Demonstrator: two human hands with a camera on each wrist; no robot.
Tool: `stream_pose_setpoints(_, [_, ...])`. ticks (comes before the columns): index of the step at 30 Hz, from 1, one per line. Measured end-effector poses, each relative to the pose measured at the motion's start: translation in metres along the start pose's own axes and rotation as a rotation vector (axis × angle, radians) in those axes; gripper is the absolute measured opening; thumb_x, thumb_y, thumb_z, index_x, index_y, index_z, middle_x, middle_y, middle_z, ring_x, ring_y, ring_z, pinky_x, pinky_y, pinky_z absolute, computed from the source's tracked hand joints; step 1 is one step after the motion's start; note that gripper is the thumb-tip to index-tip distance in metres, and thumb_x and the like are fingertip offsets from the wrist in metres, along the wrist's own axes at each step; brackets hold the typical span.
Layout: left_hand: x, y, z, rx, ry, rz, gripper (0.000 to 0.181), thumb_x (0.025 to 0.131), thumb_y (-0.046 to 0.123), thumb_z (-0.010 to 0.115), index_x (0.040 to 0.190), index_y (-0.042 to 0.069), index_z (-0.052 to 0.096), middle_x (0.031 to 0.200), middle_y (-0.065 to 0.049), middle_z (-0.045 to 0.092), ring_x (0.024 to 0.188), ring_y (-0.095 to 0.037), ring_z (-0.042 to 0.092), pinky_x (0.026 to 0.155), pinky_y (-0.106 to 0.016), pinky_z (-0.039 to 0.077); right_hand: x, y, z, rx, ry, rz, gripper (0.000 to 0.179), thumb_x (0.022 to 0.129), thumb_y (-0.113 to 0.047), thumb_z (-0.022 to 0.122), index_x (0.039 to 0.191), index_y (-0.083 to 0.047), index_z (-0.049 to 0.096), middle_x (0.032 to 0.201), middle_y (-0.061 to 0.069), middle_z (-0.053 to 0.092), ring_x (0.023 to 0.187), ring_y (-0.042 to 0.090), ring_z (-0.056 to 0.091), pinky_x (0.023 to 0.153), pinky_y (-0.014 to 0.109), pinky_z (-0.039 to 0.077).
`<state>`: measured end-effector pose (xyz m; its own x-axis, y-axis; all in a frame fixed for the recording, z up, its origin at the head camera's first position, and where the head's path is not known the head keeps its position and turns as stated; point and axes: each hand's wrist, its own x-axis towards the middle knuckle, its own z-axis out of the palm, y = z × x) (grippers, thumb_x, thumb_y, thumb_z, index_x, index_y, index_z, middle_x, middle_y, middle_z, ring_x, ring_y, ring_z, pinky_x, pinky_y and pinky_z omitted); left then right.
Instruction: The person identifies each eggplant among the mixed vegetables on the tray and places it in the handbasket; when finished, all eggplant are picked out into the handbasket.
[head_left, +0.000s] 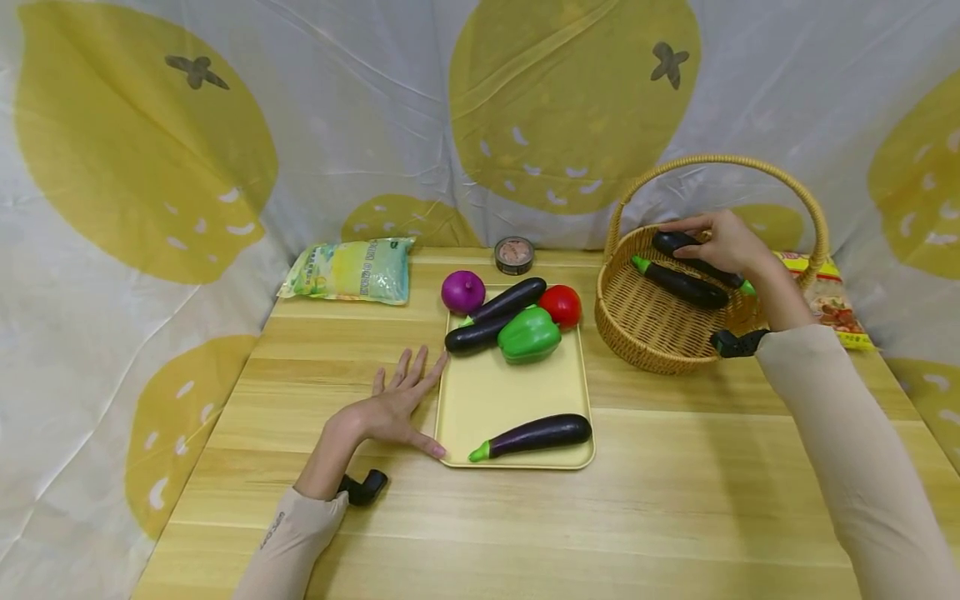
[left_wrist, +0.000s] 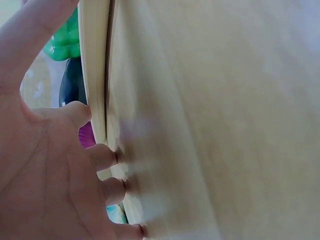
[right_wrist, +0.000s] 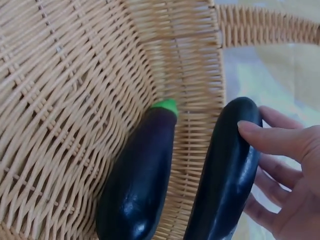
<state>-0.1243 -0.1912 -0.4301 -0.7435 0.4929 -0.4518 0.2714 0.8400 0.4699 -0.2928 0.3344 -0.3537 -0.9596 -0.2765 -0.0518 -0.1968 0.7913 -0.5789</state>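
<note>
Inside the wicker basket, my right hand pinches a dark eggplant between thumb and fingers, near its rounded end. A second eggplant lies beside it in the basket, its green cap toward the back left. With fingers spread, my left hand rests at the left edge of the pale yellow tray; its thumb touches the near left corner. On the tray are a single eggplant along the near edge, and two more eggplants, a green bell pepper, a tomato and a purple onion at the far end.
The basket's tall handle arches over the right hand. Behind the tray stands a small round tin. A printed packet lies at the back left, and a red and yellow packet sits right of the basket. A lemon-print cloth hangs behind.
</note>
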Motion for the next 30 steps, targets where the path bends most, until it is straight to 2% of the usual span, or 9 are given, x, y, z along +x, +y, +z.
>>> stream_pose_setpoints(4, [0.000,0.001,0.000,-0.008,-0.003,0.006,0.140,0.074,0.061,0.086,0.166,0.022,-0.012,0.170,-0.020,-0.025,0.156,-0.044,-0.026,0.119,-0.077,-0.013,0.007,0.005,0.001,-0.019,0.019,0.019,0.045,0.096,-0.009,0.072,0.141,-0.012,0.065,0.142,0.029,0.060,0.044,0.010,0.025,0.047,0.030,0.032])
stream_pose_setpoints(9, [0.000,0.000,0.000,-0.009,0.003,0.000,0.141,0.074,0.060,0.087,0.166,0.021,-0.012,0.170,-0.020,-0.025,0.157,-0.045,-0.025,0.119,-0.076,-0.012,0.017,0.009,0.006,-0.049,0.028,0.001,0.044,0.093,-0.007,0.075,0.136,-0.010,0.069,0.137,0.028,0.064,0.066,0.004,0.048,0.059,0.028,0.038])
stream_pose_setpoints(12, [0.000,0.000,0.000,-0.008,0.006,-0.001,0.141,0.074,0.060,0.087,0.166,0.021,-0.012,0.170,-0.021,-0.024,0.157,-0.045,-0.025,0.119,-0.077,-0.012,0.023,0.012,0.010,-0.039,0.016,-0.003,0.039,0.093,-0.004,0.074,0.131,-0.004,0.071,0.135,0.029,0.066,0.070,0.006,0.053,0.061,0.027,0.039])
stream_pose_setpoints(14, [0.000,0.000,0.000,-0.008,0.010,0.004,0.141,0.074,0.059,0.087,0.166,0.020,-0.012,0.170,-0.021,-0.024,0.157,-0.046,-0.024,0.119,-0.077,-0.012,0.025,0.015,0.012,-0.035,0.001,0.013,0.036,0.093,-0.003,0.073,0.129,-0.002,0.071,0.135,0.031,0.064,0.074,0.013,0.062,0.059,0.025,0.041])
stream_pose_setpoints(16, [0.000,0.000,0.001,-0.009,0.011,0.008,0.140,0.074,0.060,0.087,0.166,0.020,-0.012,0.170,-0.021,-0.024,0.157,-0.046,-0.024,0.119,-0.077,-0.012,0.027,0.017,0.014,-0.029,-0.022,0.033,0.035,0.095,-0.003,0.071,0.129,-0.001,0.071,0.137,0.033,0.062,0.073,0.029,0.065,0.055,0.025,0.040])
stream_pose_setpoints(19, [0.000,0.000,0.001,-0.010,0.013,0.009,0.140,0.074,0.059,0.087,0.166,0.020,-0.011,0.170,-0.021,-0.024,0.157,-0.046,-0.024,0.119,-0.077,-0.012,0.028,0.020,0.018,-0.038,-0.052,0.043,0.035,0.096,-0.005,0.071,0.131,0.000,0.069,0.140,0.034,0.058,0.104,0.048,0.068,0.057,0.022,0.043])
stream_pose_setpoints(22, [0.000,0.000,0.000,-0.011,0.012,0.006,0.140,0.074,0.059,0.087,0.166,0.020,-0.011,0.170,-0.021,-0.024,0.157,-0.046,-0.024,0.119,-0.077,-0.012,0.029,0.023,0.021,-0.022,-0.064,0.044,0.036,0.097,-0.006,0.070,0.133,0.001,0.068,0.140,0.034,0.059,0.122,0.053,0.061,0.063,0.017,0.047])
stream_pose_setpoints(27, [0.000,-0.001,0.000,-0.010,0.008,0.002,0.140,0.074,0.059,0.087,0.166,0.020,-0.012,0.170,-0.021,-0.024,0.157,-0.045,-0.025,0.119,-0.076,-0.012,0.031,0.030,0.026,0.016,-0.060,0.058,0.036,0.098,-0.008,0.071,0.133,0.000,0.068,0.138,0.030,0.062,0.118,0.044,0.067,0.071,0.013,0.051])
stream_pose_setpoints(30, [0.000,-0.001,0.000,-0.012,0.005,0.001,0.140,0.074,0.060,0.086,0.166,0.021,-0.012,0.170,-0.020,-0.025,0.157,-0.045,-0.025,0.119,-0.076,-0.013,0.033,0.033,0.028,0.024,-0.066,0.053,0.036,0.097,-0.009,0.071,0.131,0.001,0.069,0.134,0.029,0.065,0.098,0.018,0.073,0.070,0.015,0.050])
